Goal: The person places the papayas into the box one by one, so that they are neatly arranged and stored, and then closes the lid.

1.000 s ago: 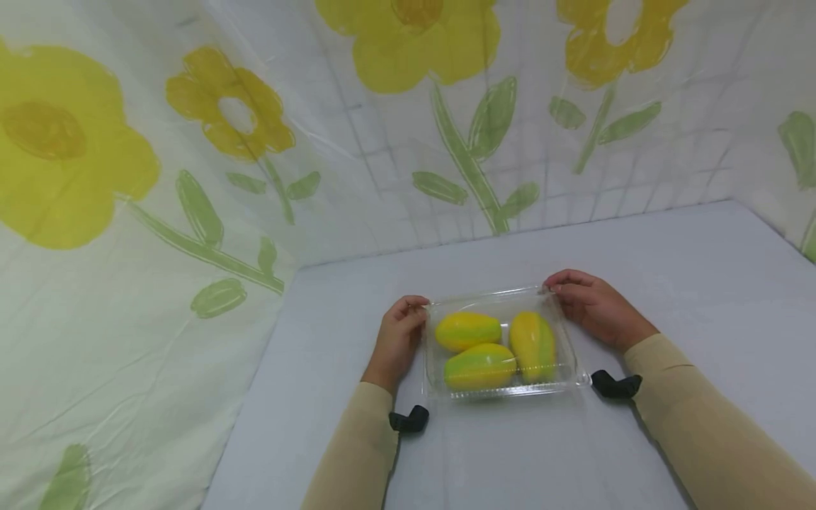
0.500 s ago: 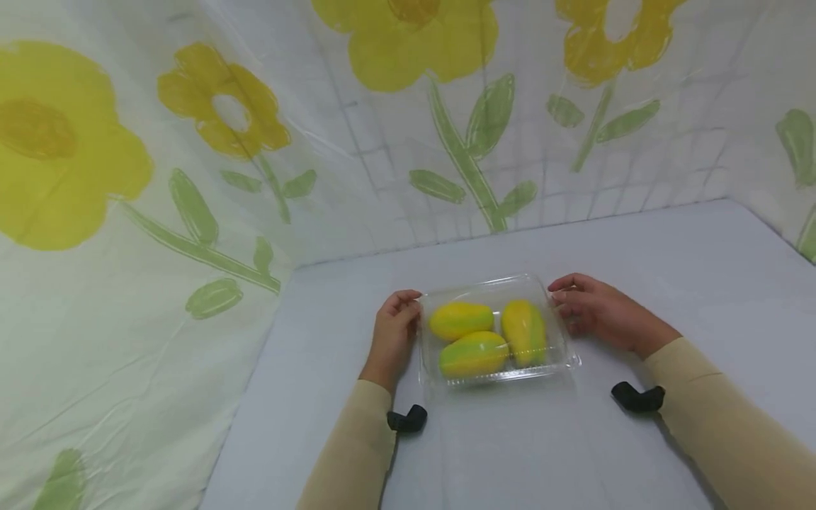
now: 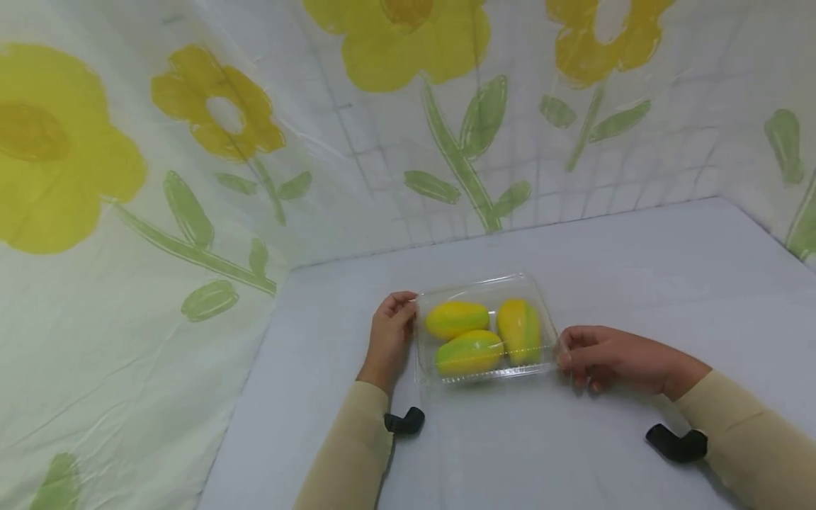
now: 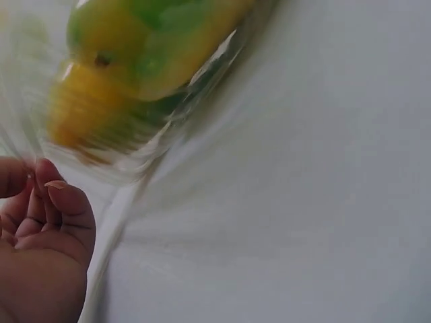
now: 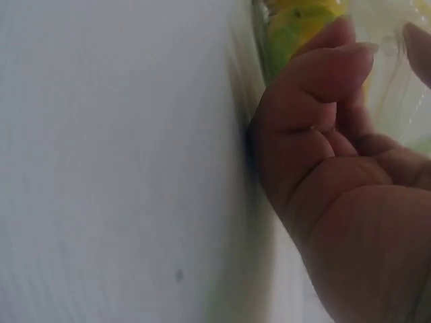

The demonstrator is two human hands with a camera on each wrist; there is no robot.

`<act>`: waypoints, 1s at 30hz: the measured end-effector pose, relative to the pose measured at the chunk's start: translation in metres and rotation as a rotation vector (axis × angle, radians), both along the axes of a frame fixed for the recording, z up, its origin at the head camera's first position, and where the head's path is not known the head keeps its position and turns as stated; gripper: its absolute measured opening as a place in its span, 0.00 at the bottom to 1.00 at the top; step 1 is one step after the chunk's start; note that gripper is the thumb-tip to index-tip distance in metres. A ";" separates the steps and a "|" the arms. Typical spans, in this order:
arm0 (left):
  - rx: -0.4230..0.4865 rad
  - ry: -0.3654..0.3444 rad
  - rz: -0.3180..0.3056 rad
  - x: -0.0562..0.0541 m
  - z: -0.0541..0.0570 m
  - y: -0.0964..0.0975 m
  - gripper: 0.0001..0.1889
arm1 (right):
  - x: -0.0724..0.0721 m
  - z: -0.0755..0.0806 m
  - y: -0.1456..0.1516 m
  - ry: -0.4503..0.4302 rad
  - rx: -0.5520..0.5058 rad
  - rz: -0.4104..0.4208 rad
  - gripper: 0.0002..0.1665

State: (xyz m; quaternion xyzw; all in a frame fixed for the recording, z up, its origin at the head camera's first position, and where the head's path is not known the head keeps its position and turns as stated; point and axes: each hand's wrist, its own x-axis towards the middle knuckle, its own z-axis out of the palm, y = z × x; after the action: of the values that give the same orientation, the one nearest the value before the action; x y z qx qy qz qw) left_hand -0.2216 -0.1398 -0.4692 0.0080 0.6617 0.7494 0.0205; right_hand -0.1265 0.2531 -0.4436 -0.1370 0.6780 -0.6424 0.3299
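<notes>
A clear plastic clamshell box (image 3: 487, 287) stands on the table with its lid over three yellow-green, mango-like fruits (image 3: 469, 353). My left hand (image 3: 390, 336) pinches its left rim near the far corner. In the left wrist view, thumb and finger meet on the thin plastic edge (image 4: 30, 161), with a blurred fruit (image 4: 128, 60) beyond. My right hand (image 3: 618, 360) is at the box's near right corner, thumb and bent fingers right at the rim. The right wrist view shows a gap between its thumb (image 5: 419, 54) and index finger (image 5: 337, 74).
A pale cloth covers the table (image 3: 497, 453). A curtain with painted yellow flowers (image 3: 414, 42) hangs along its back and left sides. Each wrist wears a small black camera mount, one at the left sleeve (image 3: 405, 421), the other at the right sleeve (image 3: 678, 444).
My right hand has left the box's far right corner and come down to its near right corner. The box has shifted slightly away and left; my left hand stays on its rim.
</notes>
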 end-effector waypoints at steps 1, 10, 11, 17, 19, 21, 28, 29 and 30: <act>-0.009 -0.011 0.012 0.001 0.000 0.001 0.11 | 0.001 -0.001 -0.001 -0.003 -0.012 0.013 0.16; -0.193 -0.186 -0.064 0.050 0.010 -0.017 0.21 | 0.001 -0.008 0.000 -0.022 -0.101 0.045 0.16; -0.188 -0.196 -0.117 0.058 0.011 -0.022 0.20 | 0.001 -0.008 0.000 -0.027 -0.105 0.044 0.15; -0.115 -0.283 -0.460 0.102 0.026 -0.033 0.13 | 0.002 -0.007 0.002 -0.072 -0.147 0.031 0.12; -0.103 -0.303 -0.503 0.108 0.031 -0.029 0.13 | 0.002 -0.006 0.003 -0.088 -0.165 0.025 0.11; -0.095 -0.307 -0.500 0.111 0.034 -0.024 0.13 | 0.003 -0.006 0.004 -0.096 -0.180 0.019 0.11; -0.017 -0.329 -0.437 0.111 0.029 -0.018 0.14 | 0.004 -0.011 0.000 -0.103 -0.226 0.017 0.12; -0.011 -0.328 -0.438 0.110 0.028 -0.018 0.15 | 0.004 -0.011 -0.001 -0.102 -0.232 0.017 0.12; -0.008 -0.321 -0.436 0.110 0.027 -0.018 0.15 | 0.005 -0.012 -0.001 -0.102 -0.237 0.016 0.13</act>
State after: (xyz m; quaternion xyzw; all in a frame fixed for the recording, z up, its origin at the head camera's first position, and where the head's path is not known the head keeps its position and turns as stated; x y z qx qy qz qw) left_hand -0.1114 -0.1575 -0.4420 0.0313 0.6355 0.7165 0.2859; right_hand -0.1219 0.2519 -0.4553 -0.1476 0.5785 -0.7214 0.3508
